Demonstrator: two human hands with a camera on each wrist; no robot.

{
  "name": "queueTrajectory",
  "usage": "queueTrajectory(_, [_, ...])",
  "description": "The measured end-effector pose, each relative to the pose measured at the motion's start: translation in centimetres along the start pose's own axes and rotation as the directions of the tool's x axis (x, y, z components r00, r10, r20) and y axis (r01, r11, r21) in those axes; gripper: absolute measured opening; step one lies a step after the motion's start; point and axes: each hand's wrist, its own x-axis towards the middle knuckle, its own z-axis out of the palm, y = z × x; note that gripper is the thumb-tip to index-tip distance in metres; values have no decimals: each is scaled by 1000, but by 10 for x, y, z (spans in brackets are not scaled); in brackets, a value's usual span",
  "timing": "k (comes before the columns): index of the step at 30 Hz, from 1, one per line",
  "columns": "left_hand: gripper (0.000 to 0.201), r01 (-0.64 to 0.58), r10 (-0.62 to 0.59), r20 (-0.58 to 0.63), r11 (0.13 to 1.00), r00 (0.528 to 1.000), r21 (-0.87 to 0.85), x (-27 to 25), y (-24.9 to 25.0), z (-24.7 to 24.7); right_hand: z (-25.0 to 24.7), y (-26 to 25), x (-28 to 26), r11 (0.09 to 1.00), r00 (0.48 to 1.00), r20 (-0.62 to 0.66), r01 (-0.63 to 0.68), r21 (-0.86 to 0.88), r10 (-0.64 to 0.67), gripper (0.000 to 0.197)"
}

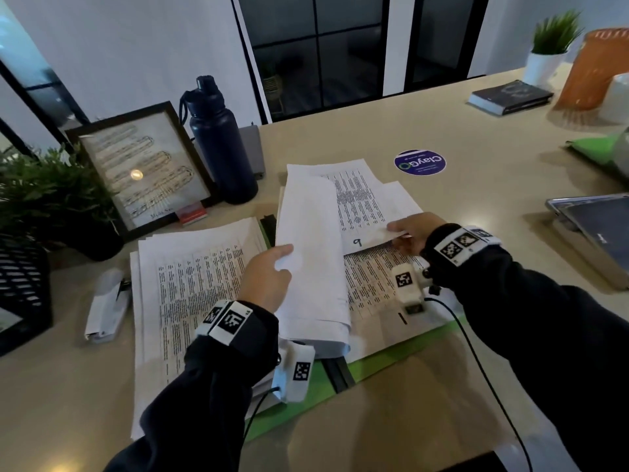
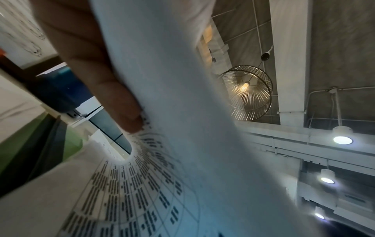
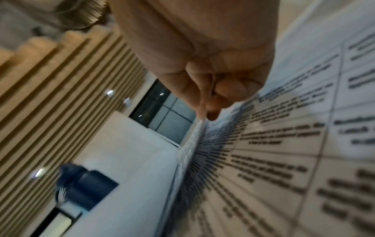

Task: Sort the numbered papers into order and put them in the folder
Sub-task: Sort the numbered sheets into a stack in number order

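Midway through sorting, the right hand (image 1: 413,233) pinched the near right corner of the sheet marked 9 (image 1: 366,212), its long axis running toward the table's far edge, while the left hand (image 1: 267,277) gripped a curled bundle of papers (image 1: 311,253) just beside it, over the open green folder (image 1: 306,379) near the table's front edge.

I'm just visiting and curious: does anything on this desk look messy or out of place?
Yes. The papers lie fanned and crooked, not squared. The left hand holds a bundle curled over, blank backs up.
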Motion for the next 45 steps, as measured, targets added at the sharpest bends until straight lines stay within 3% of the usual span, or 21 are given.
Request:
queueTrajectory(2, [50,9,-9,-7,1000,1000,-15,0,0,-2,4,1,-2,972,985,-46,158,-176,-169,3])
queueTrajectory(5, [50,0,0,-46,1000,999,5,3,-2,-13,-3,-1,-10,845,847,-167,446,-297,-505,23])
queueTrajectory(6, [50,-2,3,-65,1000,998,15,5,-3,-18,-7,-2,-14,820,797,-225,497,-283,-560,24])
queueTrajectory(8, [49,-7,8,-104,1000,995,17,8,-2,-26,-19,-9,-23,804,746,-300,541,-247,-595,23])
queueTrajectory(10, [49,-18,20,-122,1000,992,15,11,3,-33,-30,-15,-33,811,758,-288,556,-181,-585,29])
queueTrajectory(13, [49,-59,60,-93,998,994,18,16,13,-38,-39,-16,-51,877,874,-119,479,39,-472,46])
queueTrajectory(15, [48,-64,66,-73,998,995,26,19,19,-38,-40,-15,-65,888,887,20,460,20,-461,33])
queueTrajectory(17, [44,-64,64,-31,998,997,25,21,25,-35,-37,-13,-82,845,849,102,527,-93,-518,20])
queueTrajectory(20, [27,-74,75,69,997,995,-11,18,36,-22,-22,-4,-105,773,794,221,604,-192,-566,18])
queueTrajectory(25, [41,125,-72,281,976,957,-177,3,48,18,24,32,-135,581,667,488,739,-340,-563,15])
queueTrajectory(26, [39,127,-72,298,977,952,-171,1,47,25,29,40,-135,586,669,503,736,-340,-548,17])
queueTrajectory(28, [33,122,-65,299,977,952,-176,-3,44,36,31,52,-131,669,723,471,673,-315,-505,19])
queueTrajectory(32, [28,110,-33,305,964,952,-241,-7,36,51,24,61,-122,824,782,409,555,-113,-470,8])
queueTrajectory(40, [18,75,39,293,927,955,-367,-5,38,71,14,62,-112,886,874,271,448,-123,-404,40])
queueTrajectory(45, [15,98,31,296,906,955,-413,-6,37,84,10,64,-113,883,883,232,447,-147,-408,44])
